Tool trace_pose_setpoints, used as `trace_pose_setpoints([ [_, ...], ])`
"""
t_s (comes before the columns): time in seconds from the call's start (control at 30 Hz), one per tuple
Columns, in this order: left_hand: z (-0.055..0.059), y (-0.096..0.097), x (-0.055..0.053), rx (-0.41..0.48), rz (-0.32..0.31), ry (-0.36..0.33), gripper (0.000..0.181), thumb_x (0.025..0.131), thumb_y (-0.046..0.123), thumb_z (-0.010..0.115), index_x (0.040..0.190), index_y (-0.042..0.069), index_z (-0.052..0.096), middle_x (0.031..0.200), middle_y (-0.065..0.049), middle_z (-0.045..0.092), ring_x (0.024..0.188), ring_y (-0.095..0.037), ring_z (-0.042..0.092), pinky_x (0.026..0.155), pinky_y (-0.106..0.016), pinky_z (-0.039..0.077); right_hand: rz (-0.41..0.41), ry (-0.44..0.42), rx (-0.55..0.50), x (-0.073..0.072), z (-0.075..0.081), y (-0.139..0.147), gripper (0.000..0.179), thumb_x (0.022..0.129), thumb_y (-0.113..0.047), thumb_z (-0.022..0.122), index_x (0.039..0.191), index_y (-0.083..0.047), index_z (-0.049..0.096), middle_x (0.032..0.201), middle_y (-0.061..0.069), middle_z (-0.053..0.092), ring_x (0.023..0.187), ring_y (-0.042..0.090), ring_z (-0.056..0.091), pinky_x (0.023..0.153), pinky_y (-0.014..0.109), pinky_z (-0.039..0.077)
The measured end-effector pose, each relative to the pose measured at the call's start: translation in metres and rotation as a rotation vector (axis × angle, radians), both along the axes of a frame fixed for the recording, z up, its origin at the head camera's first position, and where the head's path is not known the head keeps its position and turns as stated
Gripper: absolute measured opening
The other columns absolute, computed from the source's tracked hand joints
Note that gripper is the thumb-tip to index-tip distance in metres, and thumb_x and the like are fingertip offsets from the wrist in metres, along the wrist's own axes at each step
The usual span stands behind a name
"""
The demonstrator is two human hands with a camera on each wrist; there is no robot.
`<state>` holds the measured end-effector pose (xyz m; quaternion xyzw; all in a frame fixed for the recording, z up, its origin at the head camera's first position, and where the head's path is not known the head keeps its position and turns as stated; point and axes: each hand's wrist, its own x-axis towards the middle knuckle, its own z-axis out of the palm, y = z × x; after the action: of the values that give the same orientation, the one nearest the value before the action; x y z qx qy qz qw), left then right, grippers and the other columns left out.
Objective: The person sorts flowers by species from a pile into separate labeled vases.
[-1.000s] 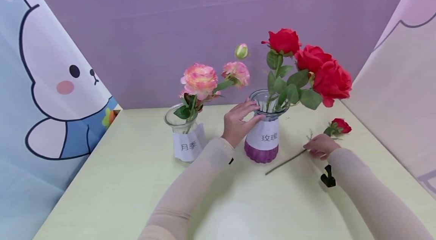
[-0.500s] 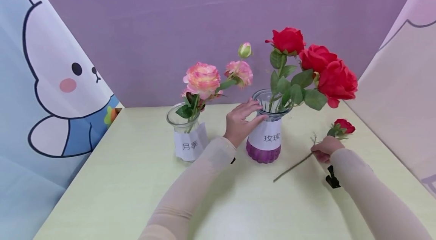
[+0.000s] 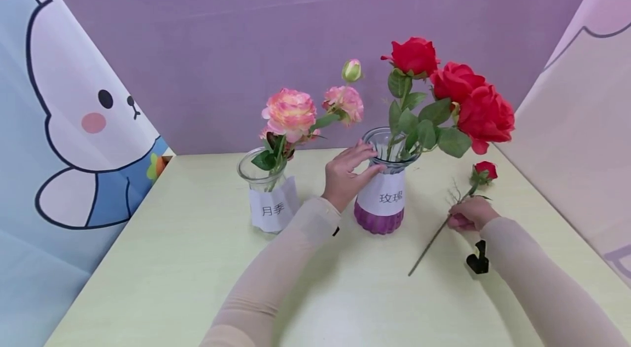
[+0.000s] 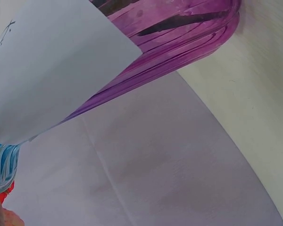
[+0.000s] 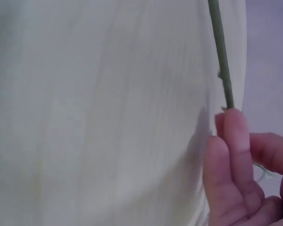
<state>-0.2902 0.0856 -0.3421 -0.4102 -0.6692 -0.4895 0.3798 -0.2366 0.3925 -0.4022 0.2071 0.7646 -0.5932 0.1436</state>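
My left hand (image 3: pixel 345 176) holds the neck of a glass vase (image 3: pixel 378 220) with a purple lower part, its thumb in front and its fingers at the rim. A paper label (image 3: pixel 382 196) wraps this vase, and large red roses (image 3: pixel 485 117) lean to the right out of it. In the right wrist view, my right hand (image 5: pixel 236 174) pinches a green rose stem (image 5: pixel 220 52) between thumb and fingers. That single small red rose (image 3: pixel 485 170) points away towards the back, while its stem's bare end slants towards the front left. The left wrist view catches mainly the purple glass (image 4: pixel 179 28) and the label.
Left of the purple vase, a clear glass vase (image 3: pixel 253 172) with its own paper label (image 3: pixel 273 209) bears pink flowers (image 3: pixel 291 114). Both vases stand on a pale table (image 3: pixel 172 259). A purple backdrop (image 3: pixel 246 51) rises behind it, with printed cloths (image 3: pixel 98 90) at the sides.
The rose in my right hand has turned: its stem end swung towards the front right and lower, and its bloom drew left. My left hand keeps its hold on the vase.
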Motion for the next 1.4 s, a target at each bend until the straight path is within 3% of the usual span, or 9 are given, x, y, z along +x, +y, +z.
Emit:
trace_pose_setpoints([
  [0.2,0.0,0.0,-0.001,0.014,-0.007,0.02,0.027,0.069,0.007,0.084,0.091,-0.004,0.074,0.099,-0.019,0.071,0.106,-0.034,0.063,0.099,-0.027,0.044,-0.057,0.146,-0.042,0.003,0.002,0.002,0.022,0.094,-0.001,0.051,0.109,0.015,0.054,0.064,-0.002,0.066,0.057,0.007,0.066,0.059,0.024,0.057],
  [0.33,0.0,0.0,-0.001,0.011,-0.014,0.018,0.027,0.069,0.007,0.084,0.091,-0.004,0.074,0.098,-0.019,0.071,0.106,-0.036,0.063,0.098,-0.026,0.045,-0.115,0.238,-0.156,0.011,0.008,0.001,0.025,0.095,-0.001,0.051,0.115,0.014,0.048,0.065,-0.003,0.067,0.058,0.007,0.066,0.06,0.023,0.057],
  [0.47,-0.001,0.0,-0.002,0.008,-0.015,0.015,0.027,0.069,0.007,0.084,0.091,-0.004,0.074,0.098,-0.019,0.071,0.106,-0.037,0.063,0.098,-0.027,0.044,-0.233,0.29,-0.33,0.021,0.019,-0.002,0.006,0.094,-0.001,0.052,0.092,-0.003,0.057,0.067,0.0,0.068,0.059,0.008,0.067,0.06,0.025,0.058],
  [0.6,-0.002,-0.001,-0.002,0.01,-0.008,0.016,0.028,0.068,0.007,0.085,0.091,-0.004,0.073,0.099,-0.019,0.071,0.107,-0.034,0.062,0.098,-0.027,0.045,-0.348,0.318,-0.445,0.031,0.032,-0.005,0.027,0.094,-0.002,0.053,0.073,-0.015,0.063,0.067,0.001,0.068,0.059,0.01,0.068,0.06,0.025,0.058],
  [0.9,-0.002,0.0,-0.002,-0.001,-0.007,0.008,0.028,0.069,0.009,0.084,0.092,-0.003,0.074,0.101,-0.018,0.071,0.11,-0.031,0.062,0.099,-0.027,0.044,-0.557,0.438,-0.68,0.051,0.059,-0.019,0.03,0.093,0.001,0.054,0.067,-0.006,0.066,0.062,0.007,0.067,0.054,0.014,0.067,0.057,0.027,0.058],
  [1.23,-0.003,0.0,-0.002,-0.001,-0.008,0.034,0.027,0.069,0.009,0.084,0.091,-0.003,0.074,0.1,-0.018,0.071,0.108,-0.032,0.063,0.098,-0.026,0.045,-0.564,0.672,-0.91,0.064,0.093,-0.028,0.022,0.095,0.003,0.05,0.078,0.003,0.063,0.063,0.015,0.065,0.054,0.022,0.067,0.061,0.03,0.059],
  [1.4,-0.002,0.0,-0.003,-0.006,0.008,0.043,0.027,0.069,0.01,0.085,0.091,-0.002,0.074,0.1,-0.018,0.071,0.107,-0.031,0.063,0.098,-0.026,0.045,-0.593,0.79,-0.946,0.062,0.117,-0.028,0.014,0.094,0.005,0.051,0.082,0.006,0.058,0.063,0.018,0.065,0.052,0.025,0.066,0.062,0.032,0.059],
])
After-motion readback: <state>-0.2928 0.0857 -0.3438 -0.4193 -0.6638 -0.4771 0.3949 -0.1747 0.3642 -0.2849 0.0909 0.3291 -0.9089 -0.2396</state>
